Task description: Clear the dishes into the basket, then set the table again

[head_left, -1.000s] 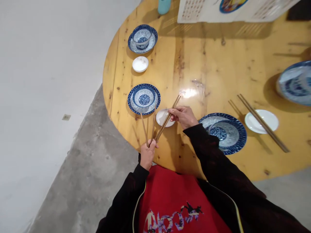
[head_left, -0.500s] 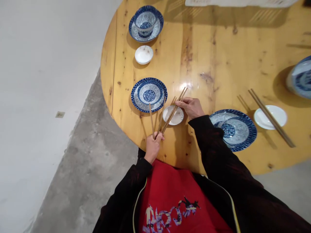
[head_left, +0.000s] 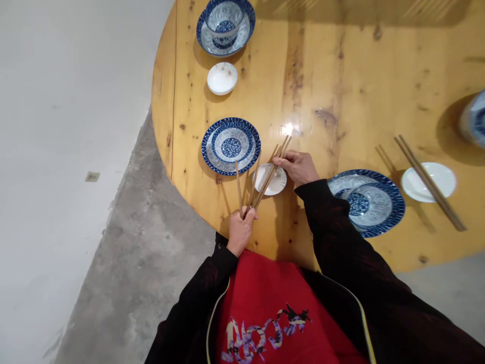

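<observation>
My left hand [head_left: 241,228] is closed around the lower ends of several wooden chopsticks [head_left: 254,188], which fan out upward. The fingers of my right hand [head_left: 298,166] pinch a pair of these chopsticks near their upper ends. Beneath them, a small white dish [head_left: 278,183] lies on the table, partly covered by the sticks. Just beyond my left hand sits a blue-and-white plate [head_left: 212,161] with a matching bowl [head_left: 231,147] on it. Another patterned plate [head_left: 397,205], holding a bowl [head_left: 373,207], is partly hidden by my right sleeve.
The round wooden table [head_left: 322,76] curves along its left and near edges. Two chopsticks [head_left: 430,183] rest across a white saucer [head_left: 443,177] at right. Farther left stand a white dish [head_left: 222,79] and a bowl [head_left: 225,25] on a plate. Another patterned vessel [head_left: 478,119] is cut off at right.
The view has shifted slightly, so the far tableware sits higher and the white container's edge has left the frame. Both hands keep nearly the same hold on the chopsticks.
</observation>
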The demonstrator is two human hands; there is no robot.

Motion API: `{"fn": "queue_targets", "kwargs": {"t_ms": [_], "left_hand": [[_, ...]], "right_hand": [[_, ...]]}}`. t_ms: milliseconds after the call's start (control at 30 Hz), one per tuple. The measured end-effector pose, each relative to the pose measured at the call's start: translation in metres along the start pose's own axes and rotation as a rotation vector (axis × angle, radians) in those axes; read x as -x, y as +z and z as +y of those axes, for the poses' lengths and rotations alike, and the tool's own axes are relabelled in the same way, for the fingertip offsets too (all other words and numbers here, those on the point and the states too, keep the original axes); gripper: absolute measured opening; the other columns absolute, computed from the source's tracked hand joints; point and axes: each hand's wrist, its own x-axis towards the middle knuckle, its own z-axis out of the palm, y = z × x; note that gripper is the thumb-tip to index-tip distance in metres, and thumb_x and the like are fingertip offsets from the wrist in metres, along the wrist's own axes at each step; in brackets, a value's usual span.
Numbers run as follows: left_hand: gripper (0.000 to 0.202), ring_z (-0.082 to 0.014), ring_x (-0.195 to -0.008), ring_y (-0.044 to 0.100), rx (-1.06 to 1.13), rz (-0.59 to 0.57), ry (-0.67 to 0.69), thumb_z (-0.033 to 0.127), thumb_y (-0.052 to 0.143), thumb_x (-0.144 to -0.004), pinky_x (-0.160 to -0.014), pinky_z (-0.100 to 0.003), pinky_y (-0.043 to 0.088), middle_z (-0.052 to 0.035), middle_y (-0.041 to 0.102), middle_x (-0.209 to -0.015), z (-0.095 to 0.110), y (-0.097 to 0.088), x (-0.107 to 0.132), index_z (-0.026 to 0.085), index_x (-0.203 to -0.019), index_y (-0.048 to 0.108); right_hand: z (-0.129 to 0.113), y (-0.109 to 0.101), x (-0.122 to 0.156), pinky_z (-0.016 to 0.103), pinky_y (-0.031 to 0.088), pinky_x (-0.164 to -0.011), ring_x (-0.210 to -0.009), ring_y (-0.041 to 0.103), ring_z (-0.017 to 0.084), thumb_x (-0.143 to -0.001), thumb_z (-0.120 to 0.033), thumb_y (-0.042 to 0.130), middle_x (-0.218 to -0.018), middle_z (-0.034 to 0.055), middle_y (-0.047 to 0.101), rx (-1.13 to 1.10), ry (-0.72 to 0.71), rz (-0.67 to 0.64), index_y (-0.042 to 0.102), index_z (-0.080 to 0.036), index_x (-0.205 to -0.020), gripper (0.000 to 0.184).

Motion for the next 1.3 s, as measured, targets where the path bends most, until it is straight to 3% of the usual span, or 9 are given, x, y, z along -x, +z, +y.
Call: {"fn": "queue_targets", "kwargs": {"t_ms": [167, 333, 700, 1067, 1200, 1300], "left_hand": [[0.033, -0.0145, -0.071, 0.056, -0.049, 0.014, 0.004, 0.043, 0.058, -0.088, -0.071, -0.025, 0.043, 0.0003, 0.06, -0.07, 0.002, -0.002, -0.001, 0.019, -0.065, 0.061], [0.032, -0.0155, -0.076, 0.059, -0.057, 0.032, 0.018, 0.041, 0.057, -0.087, -0.074, -0.025, 0.044, -0.0007, 0.063, -0.072, 0.002, -0.004, -0.005, 0.019, -0.064, 0.06], [0.03, -0.0162, -0.078, 0.063, -0.047, 0.034, 0.03, 0.041, 0.058, -0.086, -0.077, -0.026, 0.046, -0.0017, 0.065, -0.072, -0.001, -0.007, -0.01, 0.019, -0.066, 0.061], [0.031, -0.0144, -0.073, 0.061, -0.047, 0.031, 0.043, 0.047, 0.059, -0.089, -0.073, -0.024, 0.046, 0.0011, 0.064, -0.073, -0.004, -0.011, -0.011, 0.018, -0.081, 0.066], [0.038, -0.0125, -0.066, 0.053, -0.165, 0.075, 0.073, 0.05, 0.056, -0.093, -0.066, -0.023, 0.04, 0.0033, 0.055, -0.066, 0.001, -0.019, -0.007, 0.018, -0.073, 0.063], [0.038, -0.0144, -0.072, 0.058, -0.216, 0.113, 0.109, 0.051, 0.054, -0.095, -0.072, -0.024, 0.042, 0.0017, 0.061, -0.072, 0.0, -0.028, -0.005, 0.019, -0.08, 0.066]], "right_hand": [[-0.003, 0.001, 0.003, 0.029, 0.035, -0.059, -0.062, 0.044, 0.013, -0.076, -0.044, 0.071, -0.062, -0.0025, 0.043, 0.071, -0.059, 0.025, 0.049, -0.021, -0.053, 0.04], [-0.002, 0.003, 0.006, 0.032, 0.043, -0.068, -0.069, 0.051, 0.017, -0.08, -0.04, 0.07, -0.066, -0.0008, 0.05, 0.17, -0.063, 0.049, 0.056, -0.021, -0.06, 0.031], [0.005, 0.007, 0.008, 0.031, 0.047, -0.066, -0.072, 0.057, 0.019, -0.077, -0.045, 0.073, -0.07, 0.0, 0.057, 0.039, -0.007, 0.1, 0.063, -0.021, -0.069, 0.027], [-0.002, 0.004, 0.013, 0.031, 0.046, -0.067, -0.068, 0.053, 0.017, -0.08, -0.046, 0.071, -0.062, -0.0017, 0.047, 0.095, -0.061, 0.121, 0.047, -0.023, -0.055, 0.041], [0.002, 0.004, 0.015, 0.033, 0.049, -0.069, -0.069, 0.059, 0.02, -0.081, -0.052, 0.068, -0.065, 0.0013, 0.059, 0.023, -0.006, 0.209, 0.06, -0.021, -0.061, 0.038], [0.008, -0.004, 0.023, 0.035, 0.052, -0.07, -0.074, 0.065, 0.023, -0.082, -0.054, 0.066, -0.071, 0.0053, 0.066, 0.001, 0.046, 0.304, 0.068, -0.018, -0.07, 0.038]]}}
